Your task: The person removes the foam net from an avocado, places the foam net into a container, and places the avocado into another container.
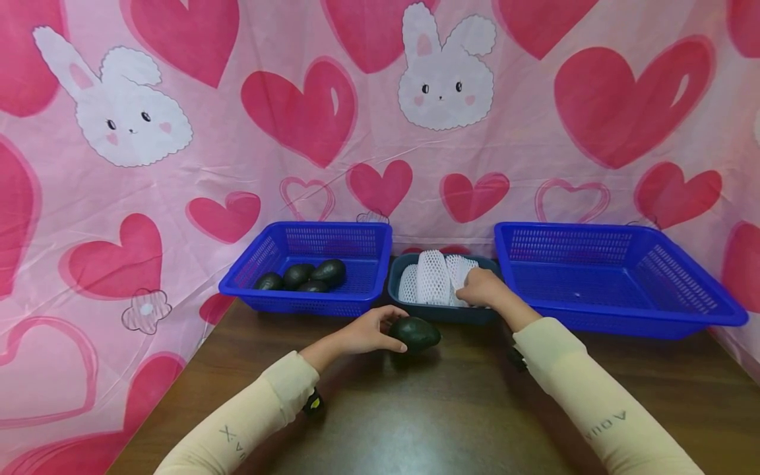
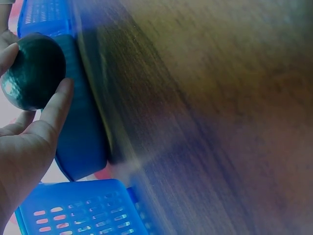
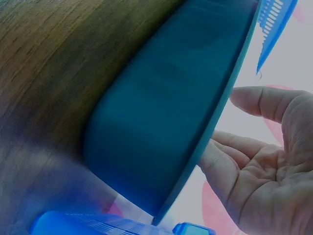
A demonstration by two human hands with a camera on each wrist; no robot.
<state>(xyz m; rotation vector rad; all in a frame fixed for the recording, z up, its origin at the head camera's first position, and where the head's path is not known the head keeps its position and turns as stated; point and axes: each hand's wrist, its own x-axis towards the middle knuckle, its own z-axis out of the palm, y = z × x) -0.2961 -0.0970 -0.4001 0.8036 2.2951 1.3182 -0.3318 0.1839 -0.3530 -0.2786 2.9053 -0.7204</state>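
Observation:
My left hand [image 1: 369, 332] grips a dark green avocado [image 1: 417, 334] over the table, thumb and fingers round its left end. In the left wrist view the avocado [image 2: 35, 73] sits between the fingers, overlapping the tray's side. My right hand [image 1: 482, 288] reaches over the right part of a dark grey-green tray [image 1: 442, 313], its fingers at a white foam net sleeve [image 1: 457, 272]. Seen from the right wrist, the right hand [image 3: 274, 161] has thumb and fingers spread apart, with the fingertips partly hidden behind the tray's rim [image 3: 215, 120]. More white net sleeves [image 1: 433, 277] lie in the tray.
Left of the tray, a blue basket [image 1: 309, 305] holds several avocados [image 1: 328, 272]. Another blue basket [image 1: 629, 323] stands to the tray's right. A pink cloth [image 1: 368, 132] with hearts and rabbits hangs behind the brown wooden table [image 1: 415, 422].

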